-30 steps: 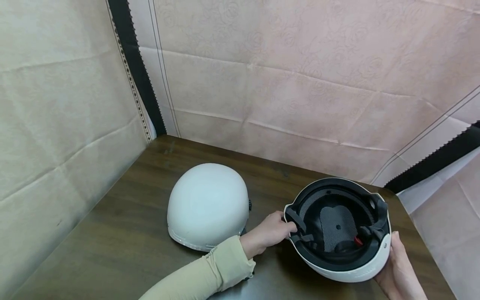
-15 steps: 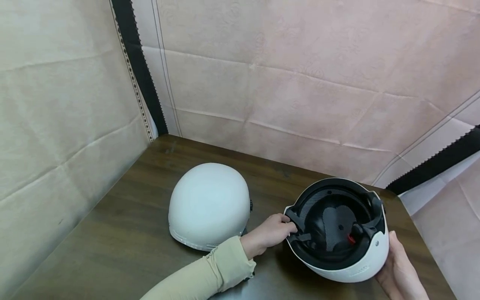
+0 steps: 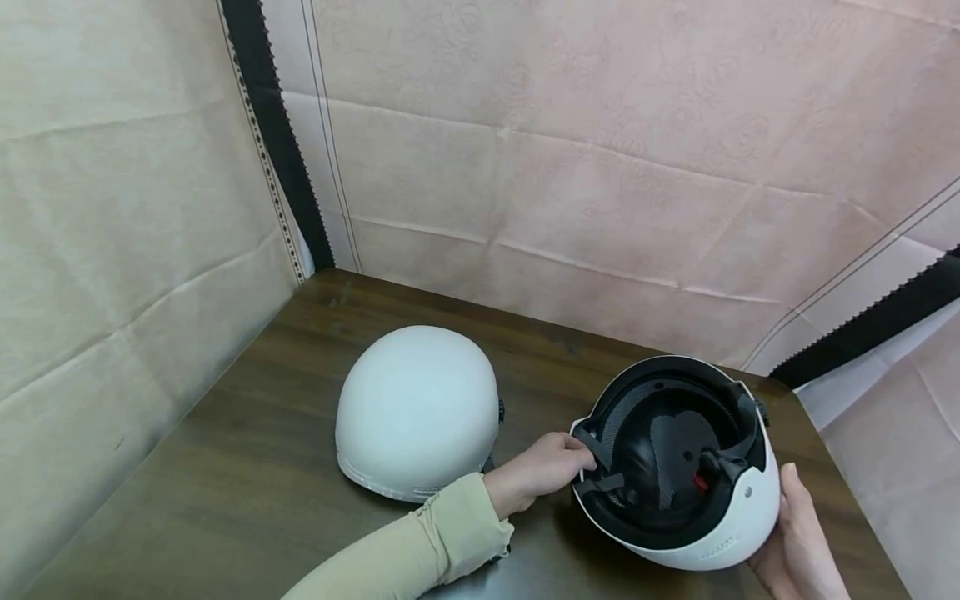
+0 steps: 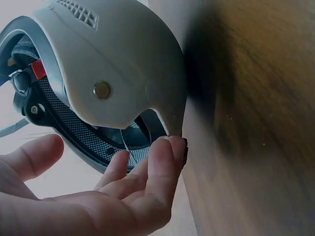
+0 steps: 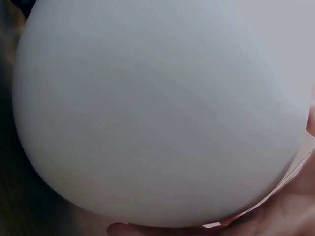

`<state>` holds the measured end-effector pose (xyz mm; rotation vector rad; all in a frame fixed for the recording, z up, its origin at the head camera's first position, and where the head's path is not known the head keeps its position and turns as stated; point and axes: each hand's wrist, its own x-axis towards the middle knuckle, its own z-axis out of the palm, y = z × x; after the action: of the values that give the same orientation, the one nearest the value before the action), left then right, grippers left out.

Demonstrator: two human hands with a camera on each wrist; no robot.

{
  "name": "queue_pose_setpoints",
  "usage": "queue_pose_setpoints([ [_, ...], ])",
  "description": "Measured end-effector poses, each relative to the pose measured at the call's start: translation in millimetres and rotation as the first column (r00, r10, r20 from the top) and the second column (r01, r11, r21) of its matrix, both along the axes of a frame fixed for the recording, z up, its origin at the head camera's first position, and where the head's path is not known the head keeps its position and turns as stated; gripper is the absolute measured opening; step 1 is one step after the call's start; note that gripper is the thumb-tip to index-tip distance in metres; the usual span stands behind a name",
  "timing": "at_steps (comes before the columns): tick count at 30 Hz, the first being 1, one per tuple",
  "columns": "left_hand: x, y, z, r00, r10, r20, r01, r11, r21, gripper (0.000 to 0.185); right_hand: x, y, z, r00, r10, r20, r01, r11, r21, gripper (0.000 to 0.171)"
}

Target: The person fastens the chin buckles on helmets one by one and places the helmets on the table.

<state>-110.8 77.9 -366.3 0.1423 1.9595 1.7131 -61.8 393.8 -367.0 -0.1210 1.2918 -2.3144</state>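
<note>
A white helmet (image 3: pixel 738 529) is tipped so its black lined inside (image 3: pixel 678 425) faces up toward the head camera. Straps and a red buckle part (image 3: pixel 701 482) show within. My left hand (image 3: pixel 542 471) has its fingers bent over the helmet's left rim; the left wrist view shows the thumb (image 4: pixel 37 155) apart from the shell. Around the right outer side, my right hand (image 3: pixel 798 533) holds the shell, thumb up along it and fingers mostly hidden beneath. The smooth shell (image 5: pixel 157 108) fills most of the right wrist view.
A second white helmet (image 3: pixel 416 408) rests dome up on the dark wooden table (image 3: pixel 247 467), left of my left forearm. Pale cloth walls (image 3: pixel 562 167) close off the back and both sides.
The held helmet has turned a little, so its red buckle part sits further left and more of its right outer side shows. Both hands stay at nearly the same places.
</note>
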Motion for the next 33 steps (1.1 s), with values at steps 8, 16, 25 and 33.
queue_pose_setpoints([
  [8, -1.3, -0.4, 1.0, 1.000, 0.002, -0.002, -0.002, 1.000, -0.002, 0.026, 0.8, 0.8, 2.1, 0.995, -0.084, -0.055, 0.099, 0.915, 0.391, 0.057],
  [16, 18.3, -3.3, 34.9, 0.931, -0.119, -0.344, 0.129, 0.992, 0.006, 0.040, 5.5, -13.6, 5.4, 0.974, -0.225, -0.020, 0.205, 0.844, 0.496, 0.068],
  [25, 31.8, 15.6, 67.6, 0.844, -0.161, -0.511, 0.219, 0.974, 0.054, 0.040, 8.6, -24.9, 23.8, 0.977, -0.190, -0.095, 0.205, 0.719, 0.665, 0.076],
  [33, 31.6, 21.5, 65.1, 0.874, -0.168, -0.456, 0.198, 0.980, 0.018, 0.025, 13.6, -27.5, 26.0, 0.966, -0.253, -0.046, 0.211, 0.679, 0.703, 0.089],
])
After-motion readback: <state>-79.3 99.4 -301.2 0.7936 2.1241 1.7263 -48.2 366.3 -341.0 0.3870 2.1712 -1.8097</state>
